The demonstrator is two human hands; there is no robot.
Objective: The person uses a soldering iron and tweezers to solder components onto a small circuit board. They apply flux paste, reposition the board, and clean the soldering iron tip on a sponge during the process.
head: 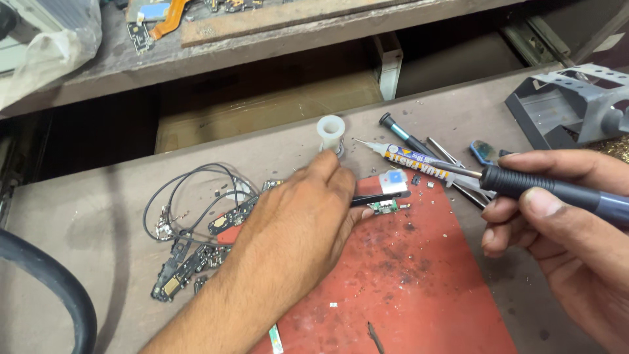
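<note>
At the centre of the frame the left hand (298,219) has its grip closed on black tweezers (380,196), whose tips pin a small green circuit board (384,207) on the red mat (406,282). At the right, the right hand (563,229) grips a soldering iron (524,183), tip pointing left toward the board. Above lie a glue tube (413,160) and a white spool (331,133) on the bench (85,236); black wires (190,196) sit at the left.
</note>
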